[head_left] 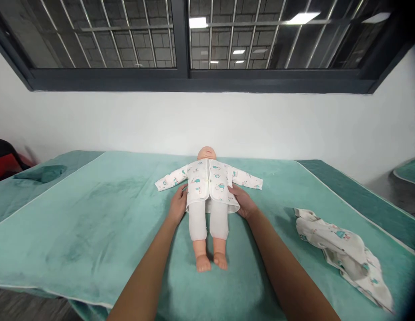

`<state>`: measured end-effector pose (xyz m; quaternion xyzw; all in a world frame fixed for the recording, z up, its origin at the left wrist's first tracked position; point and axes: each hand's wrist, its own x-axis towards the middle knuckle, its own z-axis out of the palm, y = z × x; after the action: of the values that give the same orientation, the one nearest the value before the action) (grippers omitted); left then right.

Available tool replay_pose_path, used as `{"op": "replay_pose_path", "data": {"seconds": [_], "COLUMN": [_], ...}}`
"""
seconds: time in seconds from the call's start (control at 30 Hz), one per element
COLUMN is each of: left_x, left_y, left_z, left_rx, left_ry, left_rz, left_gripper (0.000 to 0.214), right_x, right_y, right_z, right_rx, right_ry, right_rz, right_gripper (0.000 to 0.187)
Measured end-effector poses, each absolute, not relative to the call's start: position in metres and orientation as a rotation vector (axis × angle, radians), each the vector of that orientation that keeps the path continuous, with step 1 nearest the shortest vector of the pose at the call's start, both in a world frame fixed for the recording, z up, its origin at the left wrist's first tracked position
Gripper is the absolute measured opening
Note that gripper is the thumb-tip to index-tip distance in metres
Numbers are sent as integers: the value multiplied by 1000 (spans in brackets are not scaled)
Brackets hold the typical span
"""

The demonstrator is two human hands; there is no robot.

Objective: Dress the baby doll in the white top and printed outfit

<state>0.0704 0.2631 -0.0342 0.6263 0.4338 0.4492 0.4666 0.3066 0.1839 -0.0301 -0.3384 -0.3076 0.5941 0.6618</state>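
A baby doll (219, 220) lies on its back on a green cloth, its head toward the wall and its bare feet toward me. It wears a white printed jacket (196, 180), the sleeves spread out to both sides and the front edges meeting at the middle. My left hand (178, 204) is closed at the jacket's left side, just below the sleeve. On the opposite side my right hand (243, 203) grips the jacket, fingertips on its front. The fingers under the cloth are partly hidden.
A crumpled white printed garment (344, 254) lies to the right on the green cloth (93, 223). The white wall (143, 120) and a barred window (184, 80) rise behind. A red and black object (6, 165) stands at the far left beside a dark green cloth piece (42, 174).
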Motion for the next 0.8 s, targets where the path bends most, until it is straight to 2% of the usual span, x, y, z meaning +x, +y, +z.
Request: {"op": "replay_pose_path", "data": {"seconds": [0.23,0.37,0.57,0.8], "left_x": [66,63,61,60], "left_y": [261,262,261,261], "left_z": [-39,-40,-41,-41], "left_rx": [1308,1202,1110,1072], "left_ry": [904,825,784,754], "left_rz": [1110,1146,1168,1219], "left_gripper": [61,57,50,41], "right_x": [303,308,311,296], "right_y": [160,143,127,123], "right_z": [-32,-38,-42,-29], "right_rx": [-893,-995,-1079,-1313], "right_ry": [-710,-662,-621,-618], "right_rz": [1281,1218,1198,1098], "right_gripper": [45,54,57,51]}}
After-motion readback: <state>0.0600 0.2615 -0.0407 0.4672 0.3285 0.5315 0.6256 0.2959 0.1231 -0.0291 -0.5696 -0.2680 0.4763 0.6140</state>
